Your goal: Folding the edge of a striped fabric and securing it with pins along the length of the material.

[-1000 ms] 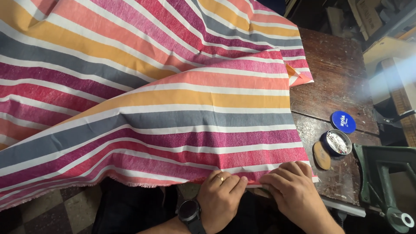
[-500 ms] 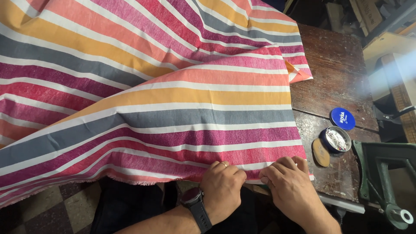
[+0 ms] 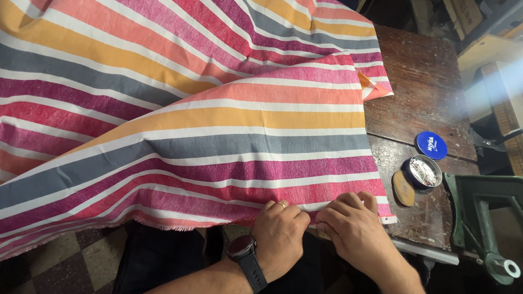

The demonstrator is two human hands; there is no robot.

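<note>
On the dark wooden bench (image 3: 430, 81) we are spreading striped cloth (image 3: 207, 120); our left hand (image 3: 280, 231) and right hand (image 3: 351, 228) are both pinching its near hem, beside an open tin (image 3: 424, 172).

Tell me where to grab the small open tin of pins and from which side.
Grip the open tin by its round rim, from above, fingers across its width. It sits flat on the wooden table; the blue lid and an oval brown piece crowd its sides, so the top is freest.
</note>
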